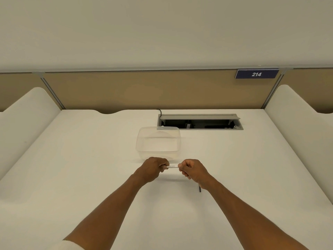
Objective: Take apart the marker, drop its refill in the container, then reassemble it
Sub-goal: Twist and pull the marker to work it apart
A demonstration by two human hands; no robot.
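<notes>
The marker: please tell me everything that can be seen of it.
The marker is a slim white barrel with small dark print, too small to read. It is held level, lying left to right, just above the white desk and in front of the clear container, not touching it. The left hand grips one end and the right hand grips the other, so both ends are hidden. It looks like plastic.

Person, head-camera view: two forearms, both bare from wrist to the lower frame edge. Left hand [153, 168] and right hand [193, 170]: no rings, watch or bands discernible. One garment item: white ribbed sleeve cuff [67, 245], pushed up near the left elbow, at the bottom edge. Right sleeve not in frame.
</notes>
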